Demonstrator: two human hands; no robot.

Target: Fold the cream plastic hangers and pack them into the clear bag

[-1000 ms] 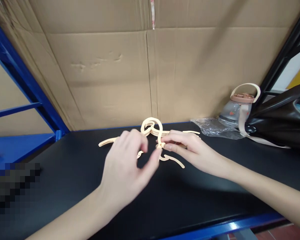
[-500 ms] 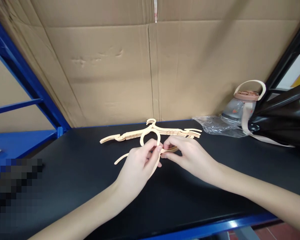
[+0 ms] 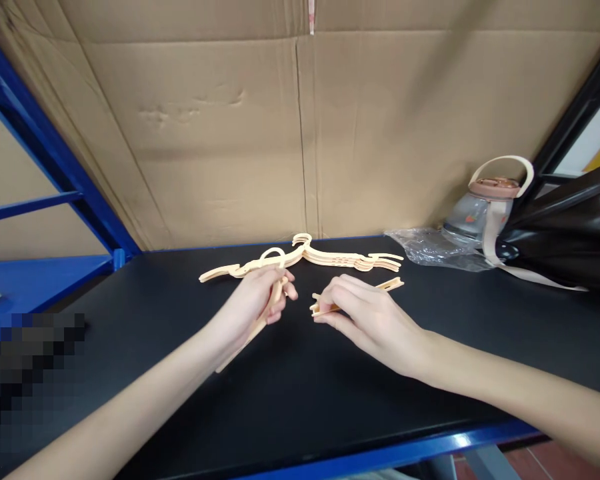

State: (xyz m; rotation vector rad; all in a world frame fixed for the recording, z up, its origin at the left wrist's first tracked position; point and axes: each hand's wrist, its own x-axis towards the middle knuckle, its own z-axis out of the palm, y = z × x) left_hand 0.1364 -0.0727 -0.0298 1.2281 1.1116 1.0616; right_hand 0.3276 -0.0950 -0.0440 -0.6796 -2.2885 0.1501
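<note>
My left hand (image 3: pixel 253 301) is closed on one half of a cream plastic hanger, the half with the hook (image 3: pixel 273 255); its arm slants down toward me under the palm. My right hand (image 3: pixel 357 307) pinches the other hanger half (image 3: pixel 391 285), which points to the right just above the black tabletop (image 3: pixel 300 393). The two halves are apart, with a small gap between my hands. Behind them a stack of cream hangers (image 3: pixel 325 259) lies flat on the table.
A cardboard sheet (image 3: pixel 300 133) stands as a wall behind the table. At the back right lie a crumpled clear plastic bag (image 3: pixel 425 250), a water bottle with a pink lid and strap (image 3: pixel 480 213) and a black bag (image 3: pixel 565 233). Blue shelf rails (image 3: pixel 55 173) are at the left.
Both hands held one hanger together at its hook; now the hanger is in two parts and my hands have drawn apart, left part going left, right part going right.
</note>
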